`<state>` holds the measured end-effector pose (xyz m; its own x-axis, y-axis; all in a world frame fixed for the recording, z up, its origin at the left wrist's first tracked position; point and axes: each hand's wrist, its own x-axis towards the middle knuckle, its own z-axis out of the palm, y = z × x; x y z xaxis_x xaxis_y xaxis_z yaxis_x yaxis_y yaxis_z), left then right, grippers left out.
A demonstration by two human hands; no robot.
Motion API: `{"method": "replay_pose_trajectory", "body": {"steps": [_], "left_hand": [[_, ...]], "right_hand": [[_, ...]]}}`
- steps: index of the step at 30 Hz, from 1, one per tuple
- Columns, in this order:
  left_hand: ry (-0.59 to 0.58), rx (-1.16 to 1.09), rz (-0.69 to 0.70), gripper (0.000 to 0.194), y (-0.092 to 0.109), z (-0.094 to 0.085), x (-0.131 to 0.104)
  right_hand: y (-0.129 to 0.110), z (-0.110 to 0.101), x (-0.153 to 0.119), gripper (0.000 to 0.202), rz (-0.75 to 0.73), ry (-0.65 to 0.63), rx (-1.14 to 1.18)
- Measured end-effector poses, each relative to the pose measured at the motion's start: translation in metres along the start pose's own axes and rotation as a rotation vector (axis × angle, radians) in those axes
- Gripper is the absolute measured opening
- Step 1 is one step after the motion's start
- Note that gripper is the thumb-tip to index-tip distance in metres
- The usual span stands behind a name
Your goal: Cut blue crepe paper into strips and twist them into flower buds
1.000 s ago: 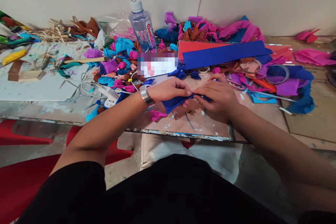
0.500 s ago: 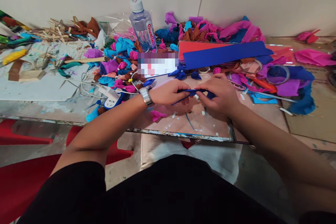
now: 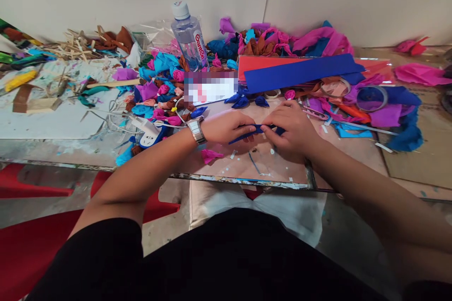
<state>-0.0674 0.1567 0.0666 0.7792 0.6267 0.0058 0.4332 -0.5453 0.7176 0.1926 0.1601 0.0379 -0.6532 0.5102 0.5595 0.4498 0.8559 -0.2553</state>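
The blue paper (image 3: 259, 129) has tilted edge-on between both hands (image 3: 228, 126) (image 3: 292, 128).

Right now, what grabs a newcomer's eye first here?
Probably the long blue strip lying partly over the red sheet, beyond the hands. Next, the white-capped clear bottle to its left, among crumpled colored scraps. Front and center, the left hand and right hand pinch a blue piece.

Held strip (image 3: 259, 128) deep blue; bottle cap (image 3: 181, 11) white; shirt (image 3: 219, 258) black.
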Motion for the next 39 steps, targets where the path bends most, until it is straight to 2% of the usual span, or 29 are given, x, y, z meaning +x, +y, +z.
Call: {"method": "replay_pose_trajectory", "body": {"steps": [2,4,10,14,16,19,21,22,26,28,31,34,39], "left_hand": [[0.029,-0.002,-0.015,0.045,-0.002,-0.005,0.0],[0.109,-0.011,-0.041,0.047,-0.005,-0.009,0.0],[0.521,-0.045,-0.044,0.056,-0.018,-0.014,0.003],[0.703,-0.092,-0.044,0.067,-0.023,-0.011,0.006],[0.782,-0.118,-0.062,0.069,-0.022,-0.009,0.006],[0.86,-0.111,-0.053,0.071,-0.016,-0.008,0.004],[0.835,-0.023,0.007,0.067,-0.01,-0.008,0.001],[0.787,0.046,0.043,0.062,-0.008,-0.007,-0.001],[0.46,0.336,0.124,0.043,-0.003,0.003,-0.005],[0.389,0.407,0.149,0.037,-0.004,0.007,-0.004],[0.405,0.432,0.16,0.034,-0.006,0.009,-0.003],[0.45,0.388,0.115,0.036,-0.009,0.003,-0.002],[0.625,0.256,0.068,0.031,-0.017,-0.006,-0.001]], "right_hand": [[0.003,0.0,0.0,0.02,0.01,0.045,-0.002],[0.007,-0.001,0.001,0.019,0.048,0.1,0.003],[0.013,-0.001,0.002,0.02,0.184,0.272,0.029],[0.012,-0.003,0.001,0.019,0.264,0.299,0.026],[0.012,-0.004,0.0,0.02,0.265,0.31,0.029],[0.012,-0.002,0.0,0.018,0.186,0.316,0.049],[0.011,0.0,0.0,0.016,0.106,0.277,0.04],[0.009,0.001,0.0,0.015,0.073,0.243,0.029],[0.001,0.004,0.001,0.018,0.01,0.11,0.008],[-0.002,0.005,0.0,0.02,0.006,0.081,0.015],[-0.003,0.003,0.0,0.02,0.011,0.087,0.022],[0.002,0.0,0.001,0.019,0.009,0.138,0.008],[0.011,-0.001,0.001,0.016,0.067,0.234,0.003]]}}
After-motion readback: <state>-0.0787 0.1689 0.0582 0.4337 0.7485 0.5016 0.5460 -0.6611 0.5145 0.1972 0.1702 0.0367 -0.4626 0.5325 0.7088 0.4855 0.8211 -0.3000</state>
